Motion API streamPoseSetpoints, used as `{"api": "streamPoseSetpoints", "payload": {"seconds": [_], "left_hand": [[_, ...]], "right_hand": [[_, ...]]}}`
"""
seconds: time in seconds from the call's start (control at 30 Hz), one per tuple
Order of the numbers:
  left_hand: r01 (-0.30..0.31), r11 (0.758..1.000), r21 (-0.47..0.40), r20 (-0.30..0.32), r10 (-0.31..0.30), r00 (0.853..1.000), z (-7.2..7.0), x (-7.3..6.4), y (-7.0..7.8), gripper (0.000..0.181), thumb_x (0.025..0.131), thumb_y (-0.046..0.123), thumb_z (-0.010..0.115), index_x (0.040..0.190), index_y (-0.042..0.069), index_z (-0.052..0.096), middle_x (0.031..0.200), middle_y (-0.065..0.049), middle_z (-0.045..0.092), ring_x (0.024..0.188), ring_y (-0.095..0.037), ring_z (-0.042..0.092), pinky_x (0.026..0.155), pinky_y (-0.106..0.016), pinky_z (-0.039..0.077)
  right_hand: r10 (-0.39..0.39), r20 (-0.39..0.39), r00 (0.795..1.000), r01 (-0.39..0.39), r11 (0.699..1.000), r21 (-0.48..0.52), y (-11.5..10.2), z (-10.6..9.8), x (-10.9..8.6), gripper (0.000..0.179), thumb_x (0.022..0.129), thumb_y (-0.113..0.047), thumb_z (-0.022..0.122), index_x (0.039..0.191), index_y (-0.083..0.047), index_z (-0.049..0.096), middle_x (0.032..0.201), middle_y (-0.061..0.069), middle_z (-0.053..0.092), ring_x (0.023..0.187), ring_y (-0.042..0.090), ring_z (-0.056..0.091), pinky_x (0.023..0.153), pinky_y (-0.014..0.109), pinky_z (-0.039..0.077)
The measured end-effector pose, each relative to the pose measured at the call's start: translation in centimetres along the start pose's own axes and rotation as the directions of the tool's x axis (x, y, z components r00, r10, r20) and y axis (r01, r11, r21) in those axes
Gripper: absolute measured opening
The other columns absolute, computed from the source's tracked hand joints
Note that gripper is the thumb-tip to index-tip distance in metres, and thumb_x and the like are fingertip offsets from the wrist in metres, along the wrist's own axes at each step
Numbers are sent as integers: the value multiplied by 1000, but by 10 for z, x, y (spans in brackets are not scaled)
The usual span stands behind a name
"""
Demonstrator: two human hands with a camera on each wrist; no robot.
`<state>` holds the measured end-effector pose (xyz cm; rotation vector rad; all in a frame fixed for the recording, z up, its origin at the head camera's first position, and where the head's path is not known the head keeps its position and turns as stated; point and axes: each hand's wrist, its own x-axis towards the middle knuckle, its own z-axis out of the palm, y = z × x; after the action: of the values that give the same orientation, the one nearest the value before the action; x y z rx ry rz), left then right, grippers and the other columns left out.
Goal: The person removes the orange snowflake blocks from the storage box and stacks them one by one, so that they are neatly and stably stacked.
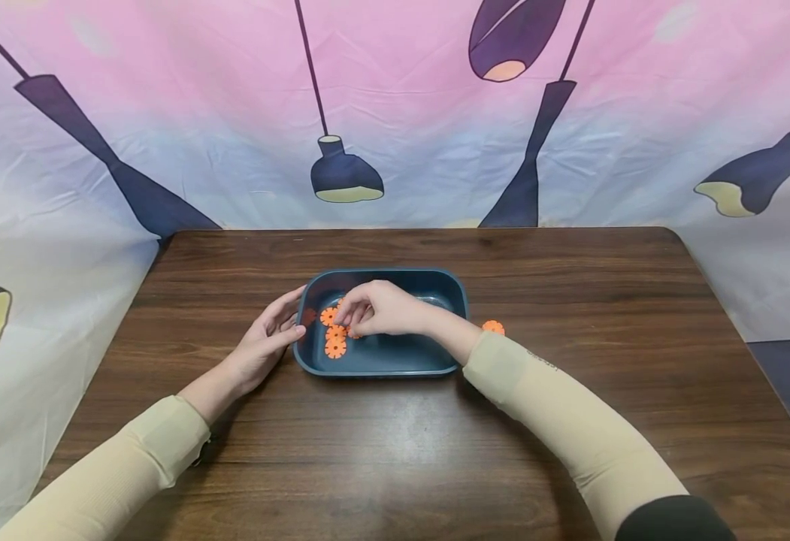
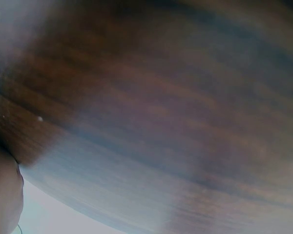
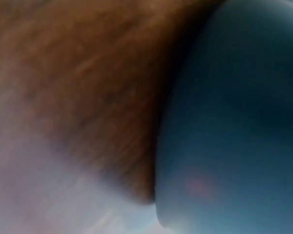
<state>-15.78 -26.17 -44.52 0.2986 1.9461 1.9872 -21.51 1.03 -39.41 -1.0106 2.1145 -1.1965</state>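
A dark blue, rounded rectangular tub (image 1: 381,368) stands on the table. My left hand (image 1: 266,342) holds its left end, thumb at the rim and the other fingers along the outside. My right hand (image 1: 388,308) reaches in over the right side, fingers bent toward the thumb. At its fingertips is an orange notched disc (image 1: 355,333), partly hidden by the thumb. Several more flat orange discs (image 1: 335,347) with centre holes lie at the tub's left end. Another orange disc (image 1: 493,327) is on the table just right of the tub, partly behind my right sleeve.
The brown wood-grain table (image 1: 395,451) reaches back to a printed cloth (image 1: 422,150) with lamp shapes. Blurred tabletop fills most of the left wrist view. In the right wrist view, the tub's outer wall (image 3: 234,122) is close up.
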Motion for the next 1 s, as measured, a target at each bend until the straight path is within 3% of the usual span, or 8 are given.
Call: {"api": "streamPoseSetpoints", "payload": {"seconds": [0.27,0.63,1.0], "left_hand": [[-16,1000,-18,3,16,1000,0,1,-2,64,109,2,51,168,13,28,161,2,42,139,-2,51,109,-15,47],[22,1000,-2,-5,-22,1000,2,1,0,66,110,7,53,169,15,25,175,-18,21,144,-1,42,110,-11,42],[-61,998,-15,12,61,998,-2,1,-5,64,109,1,52,168,14,31,162,2,44,142,-4,49,108,-15,46]], "right_hand": [[7,11,1000,-6,994,-112,3,15,5,22,95,1,76,116,-2,77,112,11,76,92,11,71,84,17,59],[13,-35,999,-19,984,-177,8,28,9,23,93,0,79,115,-5,77,112,9,74,96,15,71,83,14,57],[-16,-36,999,5,958,-287,11,34,13,26,92,-9,84,117,-9,77,110,6,73,95,14,68,83,16,53]]}}
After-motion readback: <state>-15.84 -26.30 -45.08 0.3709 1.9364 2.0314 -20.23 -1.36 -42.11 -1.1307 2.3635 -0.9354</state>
